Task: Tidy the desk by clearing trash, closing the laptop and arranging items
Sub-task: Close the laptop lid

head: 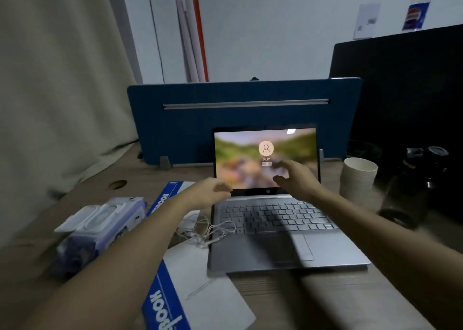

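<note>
Laptop: my laptop (275,232) sits open in the middle of the desk (288,294), screen upright and lit with a login page, its back close to the blue divider (238,119).
Left hand: my left hand (210,192) reaches in at the screen's lower left corner; it is blurred, the fingers look loosely curled and I see nothing in them. I cannot tell if it touches the bezel.
Right hand: my right hand (295,179) is in front of the lower right part of the screen, thumb and fingers spread wide apart, holding nothing.
Earphones: white earphones (208,229) lie tangled over the laptop's left edge, partly on the keyboard.
Papers: a white sheet (213,297) lies under the laptop's front left corner, on a blue-edged notebook (165,302) that runs beneath my left forearm.
Wipes: a wet-wipe pack (100,227) lies at the left, its lid flipped open.
Cups: a stack of paper cups (358,179) stands just right of the screen; what the top cup holds is hidden.
Right edge: a dark camera (421,179) lies beyond the cups, against a black panel (400,91).
Open room: bare wood shows in front of the laptop and left of the divider, by the curtain (62,91).
Far shelf: a water bottle (418,6) stands above the black panel.
</note>
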A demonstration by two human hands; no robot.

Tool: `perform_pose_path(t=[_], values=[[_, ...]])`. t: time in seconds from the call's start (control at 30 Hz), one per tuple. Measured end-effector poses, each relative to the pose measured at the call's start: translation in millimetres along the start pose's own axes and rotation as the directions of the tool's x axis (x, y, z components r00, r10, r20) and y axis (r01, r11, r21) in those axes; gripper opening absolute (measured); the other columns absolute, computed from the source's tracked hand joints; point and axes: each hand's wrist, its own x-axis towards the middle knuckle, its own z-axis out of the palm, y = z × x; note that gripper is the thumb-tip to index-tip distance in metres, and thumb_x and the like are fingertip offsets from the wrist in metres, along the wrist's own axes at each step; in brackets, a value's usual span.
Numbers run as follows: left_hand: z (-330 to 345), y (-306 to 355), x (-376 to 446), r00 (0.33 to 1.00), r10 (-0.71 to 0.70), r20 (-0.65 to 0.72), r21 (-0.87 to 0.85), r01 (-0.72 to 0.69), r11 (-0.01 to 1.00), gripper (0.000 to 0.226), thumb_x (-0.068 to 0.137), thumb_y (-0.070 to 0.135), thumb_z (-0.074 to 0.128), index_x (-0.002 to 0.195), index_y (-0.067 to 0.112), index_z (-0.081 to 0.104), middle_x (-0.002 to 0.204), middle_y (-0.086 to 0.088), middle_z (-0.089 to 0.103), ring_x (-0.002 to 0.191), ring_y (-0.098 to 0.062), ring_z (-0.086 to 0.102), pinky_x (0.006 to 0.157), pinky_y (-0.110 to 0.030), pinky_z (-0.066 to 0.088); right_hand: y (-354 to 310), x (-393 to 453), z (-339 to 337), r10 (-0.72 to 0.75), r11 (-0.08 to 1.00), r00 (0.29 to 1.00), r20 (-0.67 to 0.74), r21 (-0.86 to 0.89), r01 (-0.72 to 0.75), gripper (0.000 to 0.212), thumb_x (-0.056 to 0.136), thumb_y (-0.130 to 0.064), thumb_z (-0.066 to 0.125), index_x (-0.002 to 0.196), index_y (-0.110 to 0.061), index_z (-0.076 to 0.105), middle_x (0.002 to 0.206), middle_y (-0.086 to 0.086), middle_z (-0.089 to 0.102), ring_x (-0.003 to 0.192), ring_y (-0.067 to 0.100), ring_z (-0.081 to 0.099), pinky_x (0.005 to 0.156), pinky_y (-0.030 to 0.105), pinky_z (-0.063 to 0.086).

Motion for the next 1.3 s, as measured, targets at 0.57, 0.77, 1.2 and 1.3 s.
perform_pose_path(t=[0.57,0.77,1.2,1.3], values=[[5.1,-41.4,-56.3,0.998,-0.049,0.034,0.191,0.042,0.981,0.013,0.078,0.038,0.074,0.084,0.040,0.063,0.090,0.014,0.067,0.081,-0.006,0.064,0.069,-0.027,0.052,-26.0,-5.0,26.9,-0.017,1.000,0.999,0.040,0.001,0.017,0.033,0.086,-0.018,0.065,0.119,-0.012,0.064,0.124,0.011,0.065,0.111,0.030,0.059,0.077,0.024,0.034],[-32.9,-46.2,-49.8,0.973,-0.067,-0.222,0.073,0.085,0.994,0.008,0.085,0.022,0.072,0.087,0.024,0.065,0.086,-0.005,0.069,0.076,-0.020,0.063,0.074,-0.045,0.054,-17.3,-1.2,19.2,0.027,1.000,0.999,0.033,-0.015,-0.027,0.033,0.086,-0.019,0.065,0.119,-0.013,0.065,0.125,0.010,0.065,0.113,0.031,0.059,0.088,0.029,0.041],[-41.3,-76.1,-14.0,0.921,-0.159,-0.356,0.139,0.220,0.966,0.056,0.084,0.031,0.073,0.134,0.023,0.050,0.137,0.000,0.052,0.117,-0.018,0.055,0.096,-0.039,0.049,9.3,19.0,7.3,0.037,0.999,0.999,0.026,-0.036,-0.036,0.034,0.086,-0.016,0.063,0.119,-0.012,0.064,0.127,0.007,0.065,0.117,0.026,0.057,0.090,0.027,0.040],[-39.8,-70.4,-1.5,0.926,-0.145,-0.349,0.127,0.200,0.972,0.058,0.087,0.029,0.070,0.140,0.021,0.046,0.144,-0.006,0.046,0.124,-0.023,0.050,0.100,-0.040,0.046,16.0,27.5,0.1,0.020,0.998,1.000,0.000,-0.058,-0.020,0.033,0.085,-0.014,0.064,0.117,-0.012,0.065,0.124,0.010,0.064,0.117,0.029,0.057,0.096,0.033,0.041]])
